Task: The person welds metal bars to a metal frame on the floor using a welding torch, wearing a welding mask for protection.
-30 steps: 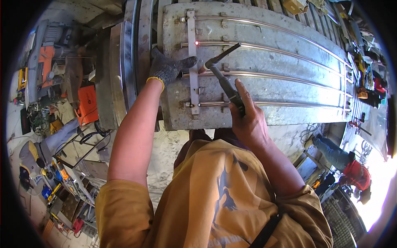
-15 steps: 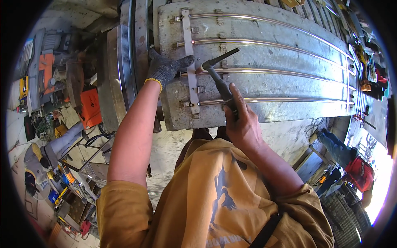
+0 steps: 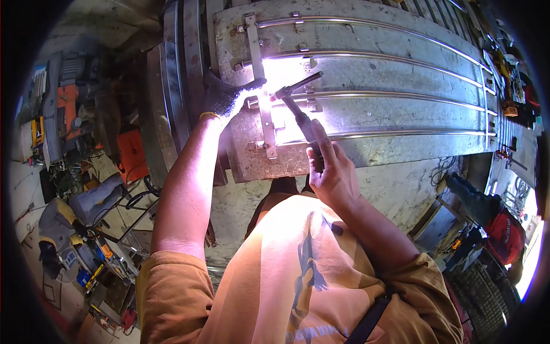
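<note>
My bare right hand (image 3: 334, 175) is closed round the handle of a TIG welding torch (image 3: 299, 116). The torch head points left at a flat metal strip (image 3: 253, 47), where a bright arc burns near the third shiny rod (image 3: 395, 97) from the far side. The glare washes out the exact weld spot. My left hand (image 3: 222, 98), in a dark knitted glove, lies at the left edge of the metal-topped table (image 3: 366, 71), one finger stretched to the strip beside the arc. Its other fingers are in shadow. Several parallel rods run rightward from the strip to a crosspiece (image 3: 486, 109).
Long steel profiles (image 3: 172, 86) lie left of the table. On the floor at left are an orange sheet-like piece (image 3: 132, 156) and tools. One person in grey (image 3: 94, 200) works at far left; another in red (image 3: 505, 238) bends at right.
An arc has lit at the torch tip, flooding the strip, glove, forearm and shirt with white-violet light. The torch has moved slightly down and left, and the surroundings look darker.
</note>
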Demonstrator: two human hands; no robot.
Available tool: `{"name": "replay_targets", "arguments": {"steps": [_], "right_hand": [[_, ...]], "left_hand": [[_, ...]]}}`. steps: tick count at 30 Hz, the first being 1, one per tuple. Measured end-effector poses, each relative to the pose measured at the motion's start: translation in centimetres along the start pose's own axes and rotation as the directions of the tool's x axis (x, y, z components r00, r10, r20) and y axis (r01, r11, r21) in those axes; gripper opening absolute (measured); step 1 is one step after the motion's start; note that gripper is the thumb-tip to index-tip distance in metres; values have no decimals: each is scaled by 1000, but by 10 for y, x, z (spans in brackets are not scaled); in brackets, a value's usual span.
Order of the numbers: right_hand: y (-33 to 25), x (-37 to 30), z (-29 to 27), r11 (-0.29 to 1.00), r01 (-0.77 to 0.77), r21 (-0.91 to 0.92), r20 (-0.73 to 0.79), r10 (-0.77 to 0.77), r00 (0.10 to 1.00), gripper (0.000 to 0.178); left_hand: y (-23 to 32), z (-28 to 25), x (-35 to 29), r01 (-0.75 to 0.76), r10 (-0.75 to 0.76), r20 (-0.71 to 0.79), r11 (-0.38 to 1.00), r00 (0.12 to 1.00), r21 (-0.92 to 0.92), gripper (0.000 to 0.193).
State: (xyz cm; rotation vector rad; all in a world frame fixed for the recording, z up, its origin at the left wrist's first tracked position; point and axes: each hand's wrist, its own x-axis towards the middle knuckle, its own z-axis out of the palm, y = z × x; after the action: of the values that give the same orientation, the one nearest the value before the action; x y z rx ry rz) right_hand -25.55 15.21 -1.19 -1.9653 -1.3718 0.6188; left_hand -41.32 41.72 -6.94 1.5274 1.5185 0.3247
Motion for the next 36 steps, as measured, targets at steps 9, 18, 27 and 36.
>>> {"name": "replay_targets", "arguments": {"steps": [9,18,27,36], "right_hand": [[6,1,-8,999,6,-36,52,-4,999,82],[-39,25,-61,993,-109,48,-23,110,994,81],[-160,126,-130,896,218,-387,191,-154,969,66],[-130,200,-79,647,498,-577,501,-201,841,67]], "left_hand": [[16,2,-3,32,-25,56,991,998,-131,158],[-7,11,12,-2,11,-157,999,988,54,141],[-18,13,9,23,-9,-200,997,980,69,154],[21,-7,-28,140,-147,-152,989,977,-51,149]]}}
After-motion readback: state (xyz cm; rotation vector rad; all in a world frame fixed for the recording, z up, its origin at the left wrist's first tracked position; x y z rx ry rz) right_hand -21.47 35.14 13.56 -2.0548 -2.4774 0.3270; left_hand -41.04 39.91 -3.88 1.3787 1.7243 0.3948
